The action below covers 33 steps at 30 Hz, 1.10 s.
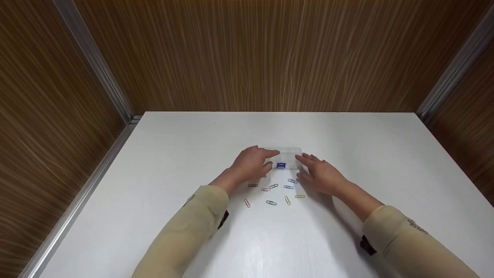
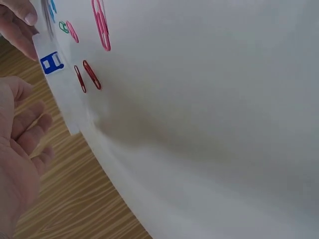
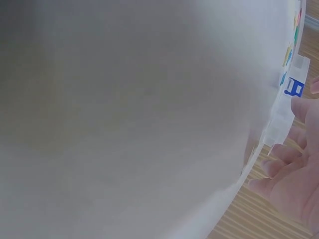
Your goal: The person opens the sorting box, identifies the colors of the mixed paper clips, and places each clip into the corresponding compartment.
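A clear plastic box (image 1: 290, 156) with a blue latch (image 1: 281, 165) on its near side lies flat on the white table. My left hand (image 1: 251, 164) is at the box's left end, index finger stretched over its top and thumb near its front edge. The left wrist view shows its fingers loosely bent. At the right end, my right hand (image 1: 322, 175) has its fingertips close to the box's edge, fingers fairly straight. In the right wrist view its thumb overlaps the box near the latch (image 3: 294, 87).
Several coloured paper clips lie in front of the box, among them a pink clip (image 1: 247, 203), a green clip (image 1: 271, 202), a blue clip (image 1: 288, 187) and a yellow clip (image 1: 300, 196). Wood-grain panels (image 1: 247, 58) enclose the white table (image 1: 185, 139) at the back and sides.
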{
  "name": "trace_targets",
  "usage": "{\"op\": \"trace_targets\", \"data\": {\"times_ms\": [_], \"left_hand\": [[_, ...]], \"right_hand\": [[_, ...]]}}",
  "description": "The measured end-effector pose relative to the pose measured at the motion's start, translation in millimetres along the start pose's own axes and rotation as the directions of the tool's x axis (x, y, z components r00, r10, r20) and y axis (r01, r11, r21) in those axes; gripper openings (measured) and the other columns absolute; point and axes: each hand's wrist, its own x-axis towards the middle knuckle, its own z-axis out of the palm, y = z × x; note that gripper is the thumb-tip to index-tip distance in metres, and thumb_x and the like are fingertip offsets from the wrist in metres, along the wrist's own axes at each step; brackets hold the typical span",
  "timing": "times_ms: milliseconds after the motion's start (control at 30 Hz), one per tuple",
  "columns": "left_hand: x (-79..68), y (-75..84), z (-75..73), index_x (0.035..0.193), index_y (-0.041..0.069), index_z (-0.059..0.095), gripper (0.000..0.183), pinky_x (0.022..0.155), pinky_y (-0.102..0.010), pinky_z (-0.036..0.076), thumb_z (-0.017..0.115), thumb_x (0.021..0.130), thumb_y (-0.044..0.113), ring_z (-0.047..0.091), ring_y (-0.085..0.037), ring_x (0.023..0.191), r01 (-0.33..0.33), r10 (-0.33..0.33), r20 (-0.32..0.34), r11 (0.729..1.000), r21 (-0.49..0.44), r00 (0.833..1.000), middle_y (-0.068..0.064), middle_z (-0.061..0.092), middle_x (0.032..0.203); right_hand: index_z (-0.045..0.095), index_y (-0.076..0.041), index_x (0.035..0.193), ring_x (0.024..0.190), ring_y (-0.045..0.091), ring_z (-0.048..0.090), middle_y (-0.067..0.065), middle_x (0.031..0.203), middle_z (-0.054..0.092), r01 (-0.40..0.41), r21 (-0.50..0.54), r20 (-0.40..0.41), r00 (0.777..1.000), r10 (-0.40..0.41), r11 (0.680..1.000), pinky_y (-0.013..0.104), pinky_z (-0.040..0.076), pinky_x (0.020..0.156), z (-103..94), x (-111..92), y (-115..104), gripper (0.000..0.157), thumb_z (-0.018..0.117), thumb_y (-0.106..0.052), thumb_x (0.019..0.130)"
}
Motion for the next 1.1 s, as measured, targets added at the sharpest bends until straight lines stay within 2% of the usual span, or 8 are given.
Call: {"op": "trace_targets", "data": {"times_ms": [167,300,467,700,867,1100], "left_hand": [[2.6,-1.3,4.1,0.15,0.025,0.063,0.046,0.116,-0.037,0.041,0.065,0.105,0.019,0.058,-0.019,0.136,0.021,-0.024,-0.03,0.996,-0.083,0.999,0.003,0.067,0.143],[4.2,-3.2,7.1,0.147,0.023,0.066,0.044,0.112,-0.035,0.045,0.067,0.104,0.014,0.062,-0.017,0.126,0.019,-0.024,-0.035,0.989,-0.145,0.999,0.002,0.071,0.132],[7.5,-6.5,9.7,0.143,0.022,0.07,0.042,0.108,-0.033,0.047,0.066,0.103,0.008,0.061,-0.015,0.119,0.035,-0.033,0.015,0.974,-0.225,0.999,0.004,0.07,0.123],[16.1,-12.3,8.4,0.136,0.022,0.074,0.041,0.108,-0.034,0.046,0.066,0.101,0.002,0.057,-0.015,0.117,0.09,-0.052,0.112,0.925,-0.368,0.992,0.008,0.066,0.123],[20.3,-14.8,9.5,0.13,0.027,0.078,0.043,0.113,-0.035,0.042,0.064,0.1,-0.001,0.055,-0.012,0.122,0.125,-0.067,0.159,0.909,-0.397,0.985,0.01,0.063,0.122],[24.0,-16.2,9.7,0.124,0.032,0.081,0.044,0.116,-0.037,0.039,0.063,0.101,-0.001,0.053,-0.012,0.124,0.13,-0.063,0.174,0.901,-0.414,0.983,0.01,0.063,0.121]], "right_hand": [[0.042,-0.012,0.164,0.154,0.045,0.03,0.02,0.167,0.036,-0.013,0.011,0.006,1.0,0.013,1.0,0.065,0.023,0.122,-2.1,0.7,-0.8,0.063,0.063,-0.029,0.107],[0.041,-0.013,0.164,0.155,0.045,0.03,0.02,0.168,0.035,-0.02,0.01,0.012,1.0,0.019,1.0,0.065,0.023,0.121,-1.9,1.7,0.3,0.062,0.062,-0.029,0.107],[0.042,-0.014,0.164,0.154,0.045,0.031,0.019,0.168,0.036,-0.013,0.017,0.012,1.0,0.012,1.0,0.066,0.026,0.12,-1.1,2.0,1.0,0.062,0.062,-0.03,0.107],[0.046,-0.01,0.161,0.15,0.046,0.038,0.023,0.164,0.041,0.054,0.056,-0.019,0.998,-0.053,0.997,0.062,0.032,0.119,-4.0,0.0,5.7,0.06,0.065,-0.025,0.106],[0.048,-0.01,0.16,0.147,0.047,0.042,0.023,0.164,0.04,0.075,0.094,-0.012,0.997,-0.075,0.993,0.063,0.035,0.117,-5.8,-0.3,11.9,0.058,0.065,-0.023,0.106],[0.047,-0.017,0.162,0.152,0.046,0.035,0.019,0.169,0.035,0.043,0.142,0.041,0.998,-0.05,0.989,0.063,0.032,0.119,-11.1,2.2,21.9,0.059,0.065,-0.02,0.106]]}}
